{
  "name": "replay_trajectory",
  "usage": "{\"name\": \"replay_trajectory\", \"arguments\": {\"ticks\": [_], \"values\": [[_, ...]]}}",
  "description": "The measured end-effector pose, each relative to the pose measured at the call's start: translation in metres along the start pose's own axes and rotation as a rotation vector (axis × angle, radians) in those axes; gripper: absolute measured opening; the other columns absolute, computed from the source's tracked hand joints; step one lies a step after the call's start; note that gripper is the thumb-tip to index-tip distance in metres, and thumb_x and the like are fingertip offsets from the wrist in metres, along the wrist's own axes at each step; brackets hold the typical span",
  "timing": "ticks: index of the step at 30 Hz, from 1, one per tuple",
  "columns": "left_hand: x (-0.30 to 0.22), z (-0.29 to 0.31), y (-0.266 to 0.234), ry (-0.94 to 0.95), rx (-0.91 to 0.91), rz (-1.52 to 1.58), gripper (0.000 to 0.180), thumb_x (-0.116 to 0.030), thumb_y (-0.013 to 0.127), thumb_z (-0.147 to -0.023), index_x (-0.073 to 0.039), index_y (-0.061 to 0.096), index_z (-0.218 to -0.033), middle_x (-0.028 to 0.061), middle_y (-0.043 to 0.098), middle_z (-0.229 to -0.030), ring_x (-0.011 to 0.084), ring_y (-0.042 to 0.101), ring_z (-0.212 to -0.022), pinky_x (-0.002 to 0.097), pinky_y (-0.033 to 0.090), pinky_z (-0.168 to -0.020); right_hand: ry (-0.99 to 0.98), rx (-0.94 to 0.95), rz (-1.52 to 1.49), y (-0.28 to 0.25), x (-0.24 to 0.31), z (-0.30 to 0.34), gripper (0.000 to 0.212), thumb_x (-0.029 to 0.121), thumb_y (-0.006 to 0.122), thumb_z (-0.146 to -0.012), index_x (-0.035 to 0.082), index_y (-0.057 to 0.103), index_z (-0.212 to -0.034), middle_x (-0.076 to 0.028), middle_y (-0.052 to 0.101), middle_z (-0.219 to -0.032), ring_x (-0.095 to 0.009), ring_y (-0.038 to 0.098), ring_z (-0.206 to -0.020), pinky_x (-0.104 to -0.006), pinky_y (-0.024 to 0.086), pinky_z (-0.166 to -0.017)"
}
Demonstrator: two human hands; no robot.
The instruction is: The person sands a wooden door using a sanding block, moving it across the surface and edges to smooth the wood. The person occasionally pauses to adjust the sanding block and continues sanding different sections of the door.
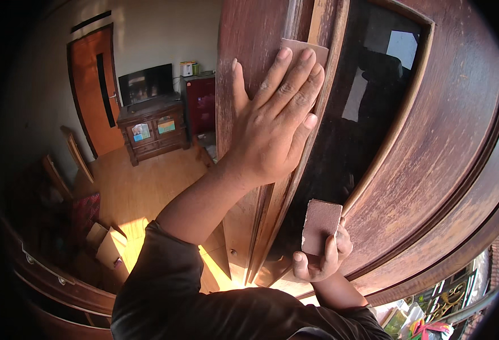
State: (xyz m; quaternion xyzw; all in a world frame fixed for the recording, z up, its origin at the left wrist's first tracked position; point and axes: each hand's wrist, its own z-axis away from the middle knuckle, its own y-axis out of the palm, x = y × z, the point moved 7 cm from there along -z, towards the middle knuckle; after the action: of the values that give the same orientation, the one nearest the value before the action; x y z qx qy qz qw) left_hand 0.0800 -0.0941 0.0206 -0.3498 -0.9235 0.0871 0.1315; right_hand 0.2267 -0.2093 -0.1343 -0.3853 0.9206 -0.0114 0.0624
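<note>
My left hand lies flat against the worn brown wooden door, fingers spread. Under its middle fingers it presses a pinkish-brown piece of sandpaper onto the vertical moulding beside the dark glass pane. Only the upper edge of that piece shows past the fingertips. Lower down, in front of the glass, my right hand grips another rectangular piece of sandpaper by its lower part, with the fingers curled round its edge. The door's finish looks scuffed and patchy, with paler wood along the mouldings.
Behind the door, at the left, a room holds a wooden cabinet with a television, a dark red refrigerator and an orange door. A cardboard piece is on the sunlit floor. Outside, colourful items lie at the lower right.
</note>
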Motion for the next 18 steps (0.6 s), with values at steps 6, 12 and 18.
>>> {"name": "replay_trajectory", "arguments": {"ticks": [6,12,18], "values": [[-0.024,0.036,-0.01,0.03,0.084,0.215,0.057,-0.024,0.044,-0.105,-0.006,0.04,-0.158,0.0172,0.035,-0.166,0.0398,0.021,-0.157,0.0684,-0.002,-0.121,-0.003,0.008,0.036,0.001,-0.001,-0.001,0.074,0.036,0.072,-0.091,-0.001,0.046,-0.15,-0.02,0.049,-0.138,-0.039,0.051,-0.129,-0.0552,0.044,-0.109],[0.009,-0.009,0.006,0.093,-0.025,0.091,0.057,-0.025,0.045,-0.104,-0.009,0.041,-0.158,0.013,0.034,-0.167,0.0371,0.023,-0.157,0.07,0.0,-0.12,-0.006,0.051,0.117,0.005,-0.001,-0.004,0.076,0.035,0.072,-0.091,-0.002,0.045,-0.152,-0.021,0.05,-0.139,-0.04,0.052,-0.129,-0.0542,0.045,-0.108],[-0.014,0.031,-0.006,0.045,0.049,0.254,0.058,-0.024,0.047,-0.102,-0.009,0.041,-0.158,0.0127,0.033,-0.168,0.0368,0.023,-0.157,0.0713,0.002,-0.12,0.048,0.055,0.22,0.005,0.004,-0.004,0.072,0.034,0.071,-0.091,-0.002,0.047,-0.149,-0.022,0.049,-0.139,-0.041,0.053,-0.127,-0.0506,0.047,-0.104]]}}
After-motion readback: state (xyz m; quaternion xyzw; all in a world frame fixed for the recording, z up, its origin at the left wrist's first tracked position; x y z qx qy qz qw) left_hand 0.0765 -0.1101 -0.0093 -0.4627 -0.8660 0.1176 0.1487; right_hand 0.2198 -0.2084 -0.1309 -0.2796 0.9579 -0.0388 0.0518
